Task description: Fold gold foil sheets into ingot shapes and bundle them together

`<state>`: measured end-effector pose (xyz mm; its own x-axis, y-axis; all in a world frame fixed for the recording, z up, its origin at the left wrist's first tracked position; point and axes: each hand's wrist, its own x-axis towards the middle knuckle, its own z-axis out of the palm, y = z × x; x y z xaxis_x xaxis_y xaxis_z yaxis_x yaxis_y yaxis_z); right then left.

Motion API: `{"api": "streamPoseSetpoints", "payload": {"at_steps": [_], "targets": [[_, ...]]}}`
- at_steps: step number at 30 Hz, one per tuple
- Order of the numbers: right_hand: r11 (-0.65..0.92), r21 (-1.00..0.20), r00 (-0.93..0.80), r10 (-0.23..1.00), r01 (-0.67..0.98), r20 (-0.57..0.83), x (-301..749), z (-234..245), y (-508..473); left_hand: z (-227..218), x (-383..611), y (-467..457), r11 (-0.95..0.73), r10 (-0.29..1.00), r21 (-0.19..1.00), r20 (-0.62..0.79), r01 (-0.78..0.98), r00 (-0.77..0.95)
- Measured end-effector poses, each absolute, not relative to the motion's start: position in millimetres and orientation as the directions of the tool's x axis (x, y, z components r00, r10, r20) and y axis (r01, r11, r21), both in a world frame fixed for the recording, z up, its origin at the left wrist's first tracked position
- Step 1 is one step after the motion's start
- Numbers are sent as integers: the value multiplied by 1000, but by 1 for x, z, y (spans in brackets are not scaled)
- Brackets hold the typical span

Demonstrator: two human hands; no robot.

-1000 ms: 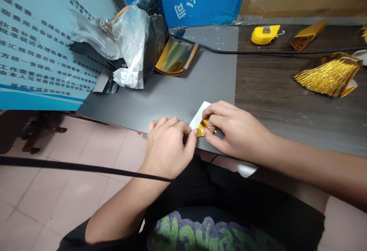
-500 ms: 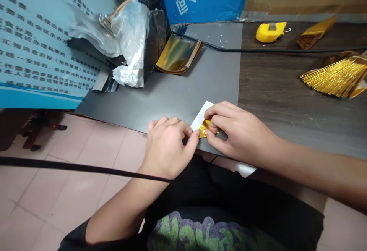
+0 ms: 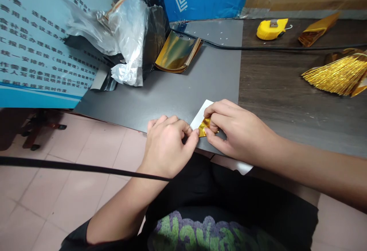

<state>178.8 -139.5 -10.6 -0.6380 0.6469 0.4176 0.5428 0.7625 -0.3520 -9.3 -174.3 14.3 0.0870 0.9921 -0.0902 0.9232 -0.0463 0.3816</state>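
Right hand (image 3: 237,132) pinches the gold foil (image 3: 205,127), long axis 9 to 3 o'clock, above white paper (image 3: 202,113). Left hand (image 3: 166,148) curls beside it, grip indeterminate.

Right hand (image 3: 241,132) pinches gold foil (image 3: 204,128) on white paper (image 3: 201,114); left hand (image 3: 168,148) at paper edge, on grey board (image 3: 172,94).

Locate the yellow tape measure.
The yellow tape measure lies top right in the head view, on a dark wood tabletop, left of a gold foil packet.

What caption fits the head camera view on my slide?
Left hand and right hand hold a gold foil piece on white paper at the edge of a grey mat.
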Motion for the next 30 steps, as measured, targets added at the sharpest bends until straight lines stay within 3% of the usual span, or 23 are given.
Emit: {"api": "streamPoseSetpoints", "payload": {"at_steps": [14,17,22,30], "targets": [[776,-287,-666,629,561,401,179,-13,-138,9,-9,-179,-35,996,422,-64,906,68],[816,-257,-716,578,518,391,182,-13,-137,7,-10,-180,-42,996,442,-51,896,71],[859,-236,-774,512,455,373,187,-10,-137,0,-10,-184,-34,999,461,14,887,31],[857,-232,-795,515,461,322,188,-4,-140,-11,-18,-191,-81,988,513,151,855,2]]}}
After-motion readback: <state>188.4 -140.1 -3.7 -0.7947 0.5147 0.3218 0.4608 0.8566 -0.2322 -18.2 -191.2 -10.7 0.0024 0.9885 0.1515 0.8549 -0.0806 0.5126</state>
